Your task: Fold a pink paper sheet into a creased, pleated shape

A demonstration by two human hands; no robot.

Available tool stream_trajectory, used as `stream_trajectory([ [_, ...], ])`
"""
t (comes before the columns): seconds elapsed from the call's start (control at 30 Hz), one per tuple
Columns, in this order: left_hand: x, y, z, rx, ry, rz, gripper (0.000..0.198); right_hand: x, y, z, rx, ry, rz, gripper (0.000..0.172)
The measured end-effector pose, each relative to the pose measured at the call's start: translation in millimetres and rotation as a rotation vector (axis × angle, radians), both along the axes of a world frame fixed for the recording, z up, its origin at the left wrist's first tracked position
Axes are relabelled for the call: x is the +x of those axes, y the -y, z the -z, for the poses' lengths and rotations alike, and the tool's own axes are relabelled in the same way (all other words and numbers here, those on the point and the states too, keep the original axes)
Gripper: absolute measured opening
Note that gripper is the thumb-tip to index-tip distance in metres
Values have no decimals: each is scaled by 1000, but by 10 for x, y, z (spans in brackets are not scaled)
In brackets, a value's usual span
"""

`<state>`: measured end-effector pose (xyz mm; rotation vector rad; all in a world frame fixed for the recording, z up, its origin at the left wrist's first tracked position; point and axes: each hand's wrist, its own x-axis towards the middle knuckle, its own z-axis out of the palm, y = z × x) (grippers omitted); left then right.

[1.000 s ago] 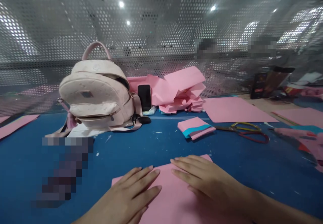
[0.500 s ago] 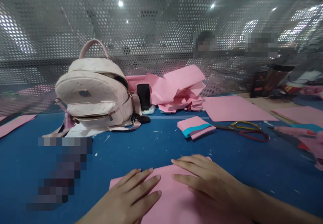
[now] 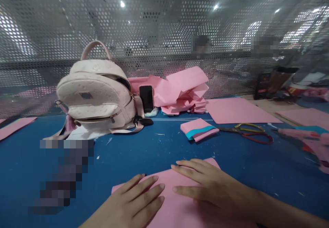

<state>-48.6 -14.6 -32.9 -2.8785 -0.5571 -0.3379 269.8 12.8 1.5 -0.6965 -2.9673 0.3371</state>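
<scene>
A sheet of pink paper (image 3: 167, 207) lies on the blue tabletop at the near edge of the view, its lower part running out of frame. My left hand (image 3: 136, 200) rests flat on its left side, fingers stretched and slightly apart. On the right side, my right hand (image 3: 205, 183) also lies on the paper with fingers extended, their tips close to the far edge. Neither hand grips anything. Beyond them sits a small folded pink paper packet (image 3: 197, 129) with a blue band, and scissors (image 3: 246, 132) with yellow and red handles lie beside it.
A pale backpack (image 3: 97, 91) stands back left, with a phone (image 3: 146, 98) propped beside it. Crumpled pink paper (image 3: 185, 91) and a flat pink sheet (image 3: 241, 110) lie behind. At right is a pink glue gun (image 3: 305, 140). A perforated metal screen (image 3: 159, 25) closes the back.
My right hand has shifted slightly left, showing more of the paper's far right corner. My left hand has moved slightly down. The things behind stay in place.
</scene>
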Motion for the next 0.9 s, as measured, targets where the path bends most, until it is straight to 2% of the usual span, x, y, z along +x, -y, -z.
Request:
stream_trajectory([
  [0.33,25,45,-6,-110,107,-49,42,11,0,5,9,-28,-11,48],
  [0.6,-65,12,-9,-53,29,-72,44,-7,-4,-26,20,-33,-27,44],
  [0.9,-67,-8,7,32,103,-66,47,-13,-16,-35,23,1,-34,42],
])
